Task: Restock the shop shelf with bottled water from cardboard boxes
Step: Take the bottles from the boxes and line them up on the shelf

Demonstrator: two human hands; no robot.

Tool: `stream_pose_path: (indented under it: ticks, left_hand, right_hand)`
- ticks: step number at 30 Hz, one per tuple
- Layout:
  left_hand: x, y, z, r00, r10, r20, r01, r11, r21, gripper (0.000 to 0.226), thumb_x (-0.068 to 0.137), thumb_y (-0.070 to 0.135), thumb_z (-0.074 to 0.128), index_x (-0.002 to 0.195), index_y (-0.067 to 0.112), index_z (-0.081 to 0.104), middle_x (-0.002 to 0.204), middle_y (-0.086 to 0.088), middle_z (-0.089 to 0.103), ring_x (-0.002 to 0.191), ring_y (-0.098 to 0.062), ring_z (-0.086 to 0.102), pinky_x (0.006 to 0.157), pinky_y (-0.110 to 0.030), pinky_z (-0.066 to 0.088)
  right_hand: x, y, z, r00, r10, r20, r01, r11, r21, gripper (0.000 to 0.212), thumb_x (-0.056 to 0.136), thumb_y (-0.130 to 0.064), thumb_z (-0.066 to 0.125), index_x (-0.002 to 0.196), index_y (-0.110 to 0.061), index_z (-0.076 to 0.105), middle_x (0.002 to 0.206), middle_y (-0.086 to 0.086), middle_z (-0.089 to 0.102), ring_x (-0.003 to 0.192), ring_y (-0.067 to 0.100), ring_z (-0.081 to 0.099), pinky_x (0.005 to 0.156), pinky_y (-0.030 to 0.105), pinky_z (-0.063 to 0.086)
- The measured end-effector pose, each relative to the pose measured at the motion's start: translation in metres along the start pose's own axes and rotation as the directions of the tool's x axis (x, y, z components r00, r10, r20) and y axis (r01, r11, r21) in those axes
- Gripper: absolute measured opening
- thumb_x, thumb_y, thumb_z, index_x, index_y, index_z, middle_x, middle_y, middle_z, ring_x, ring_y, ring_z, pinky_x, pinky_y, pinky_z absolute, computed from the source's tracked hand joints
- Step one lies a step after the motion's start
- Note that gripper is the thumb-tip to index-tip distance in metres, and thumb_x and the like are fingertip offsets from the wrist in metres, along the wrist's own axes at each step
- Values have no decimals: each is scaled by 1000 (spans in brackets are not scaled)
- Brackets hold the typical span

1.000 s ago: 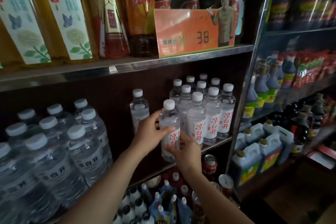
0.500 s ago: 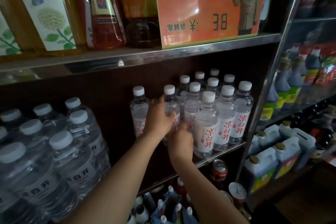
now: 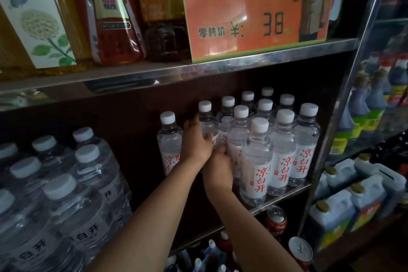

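The bottle (image 3: 206, 126) that 1 second ago stood out at the front edge of the shelf (image 3: 284, 196), held between both hands, now sits deep in the row at the centre of the frame, its white cap level with the caps of the cluster to its right. The left hand (image 3: 196, 139) wraps its side, fingers curled round the clear plastic; that grip has not loosened. The right hand (image 3: 217, 166) lies lower, fingers bent against the bottle's base and its neighbour, so whether it grips or only presses cannot be told. This suggests the placement is nearly done and release is next.

The water bottles (image 3: 282, 152) are slim, clear, ribbed at the shoulder, with white screw caps and white labels in red characters. 1 lone bottle (image 3: 169, 141) stands just left of the hands. Bigger jugs (image 3: 66, 194) fill the lower left. The shelf edges are shiny metal, and an orange price card (image 3: 249, 6) sits above.
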State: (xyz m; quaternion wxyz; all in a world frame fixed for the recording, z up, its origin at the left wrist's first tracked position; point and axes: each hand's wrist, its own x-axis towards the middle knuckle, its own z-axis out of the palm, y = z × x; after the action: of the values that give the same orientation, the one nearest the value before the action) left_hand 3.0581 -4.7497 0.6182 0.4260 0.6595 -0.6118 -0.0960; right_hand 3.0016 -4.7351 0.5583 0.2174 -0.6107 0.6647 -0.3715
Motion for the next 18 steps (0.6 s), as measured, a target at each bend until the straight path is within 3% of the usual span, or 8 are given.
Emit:
stream_pose_path:
  ticks: [6, 10, 12, 15, 18]
  left_hand:
    - [-5, 2, -1, 998, -43, 48, 42, 999, 21, 69, 92, 12, 56, 151, 12, 20, 149, -15, 26, 137, -26, 32, 107, -22, 25]
    - [-10, 13, -9, 972, -100, 215, 93, 995, 44, 78, 96, 14, 49, 151, 7, -5, 159, -15, 6, 146, -26, 15, 117, -32, 20]
    - [-14, 21, -16, 948, -149, 280, 151, 988, 16, 78, 97, 16, 46, 151, 11, -9, 160, -12, 5, 143, -27, 25, 111, -29, 31]
    - [-28, 28, -27, 937, -111, 331, 149, 985, -91, 62, 93, 18, 47, 148, 17, 17, 145, -9, 43, 121, -23, 52, 98, -34, 46]
    - [-50, 33, -44, 955, -57, 291, 104, 983, -150, 42, 93, 18, 50, 135, 17, 44, 128, -5, 59, 115, -22, 56, 98, -37, 47]
  right_hand:
    - [-3, 2, 1, 1000, -3, -25, 5, 999, 42, 22, 96, -21, 46, 114, -11, 39, 111, 14, 62, 101, 31, 63, 82, 41, 53]
    - [-19, 2, -8, 1000, -9, 21, 6, 991, 130, 50, 94, -23, 53, 135, -10, 29, 114, 17, 63, 103, 33, 63, 81, 39, 51]
    - [-31, 1, -15, 998, -13, 65, 3, 988, 152, 58, 94, -24, 53, 142, -11, 24, 117, 17, 61, 109, 35, 60, 85, 40, 48]
    - [-50, 2, -29, 990, -49, 131, 27, 986, 166, 46, 92, -22, 56, 131, -10, 35, 115, 15, 63, 107, 35, 60, 87, 39, 51]
    - [-74, 7, -51, 982, -97, 163, 80, 991, 112, 41, 88, -20, 62, 124, -9, 47, 116, 12, 65, 110, 32, 60, 86, 32, 48]
